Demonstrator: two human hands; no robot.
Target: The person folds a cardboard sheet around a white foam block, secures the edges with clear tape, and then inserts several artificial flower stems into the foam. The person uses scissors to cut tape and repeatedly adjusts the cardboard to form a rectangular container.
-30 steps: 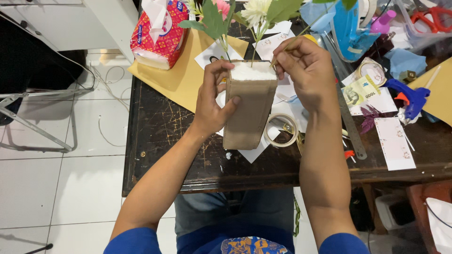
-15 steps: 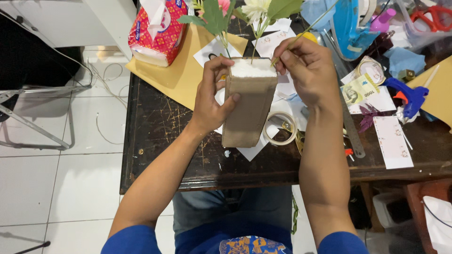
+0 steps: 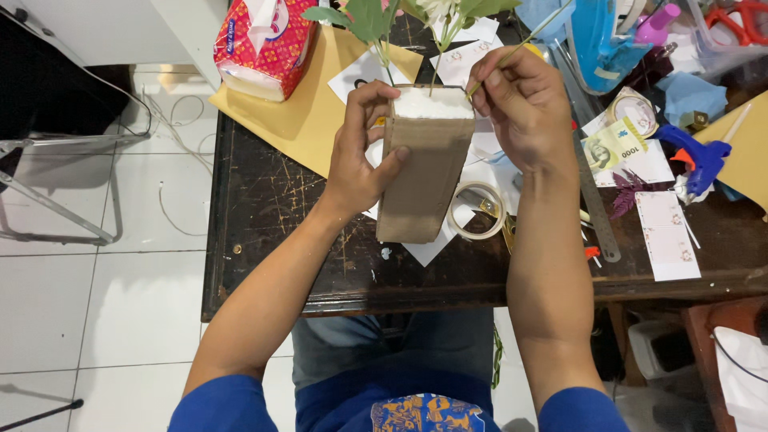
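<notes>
Gripped by the left hand (image 3: 356, 164), the brown cardboard box (image 3: 422, 172) stands upright; the right hand (image 3: 520, 104) pinches a green stem (image 3: 524, 42) at its white foam top (image 3: 434, 104).

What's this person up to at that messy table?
A person is fitting artificial flowers into a tall brown cardboard box topped with white foam. The left hand grips the box's side and holds it tilted above the dark wooden table. The right hand pinches a thin green stem with its lower end at the foam's edge. Two other stems with leaves already stand in the foam. A tape roll, a tissue pack and a blue glue gun lie nearby.
</notes>
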